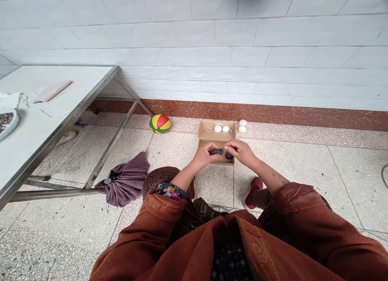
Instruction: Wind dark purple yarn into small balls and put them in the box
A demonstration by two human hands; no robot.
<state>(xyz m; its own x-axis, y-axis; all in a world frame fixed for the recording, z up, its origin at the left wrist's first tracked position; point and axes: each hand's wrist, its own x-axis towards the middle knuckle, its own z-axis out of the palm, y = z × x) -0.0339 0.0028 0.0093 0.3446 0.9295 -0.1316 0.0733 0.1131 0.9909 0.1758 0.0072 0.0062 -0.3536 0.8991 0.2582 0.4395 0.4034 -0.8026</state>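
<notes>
Yarn point(217, 151) above box point(208, 133), ball point(160, 124), purple cloth point(129, 179) beside table point(87, 79)

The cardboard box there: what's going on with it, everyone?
A person's left hand holds a small, dark wound bundle, and the right hand is beside it; whether it pinches a loose end is too small to tell. Below them is an open cardboard box on the floor, with another dark bundle and two white bundles inside. Two more white bundles sit beside it.
</notes>
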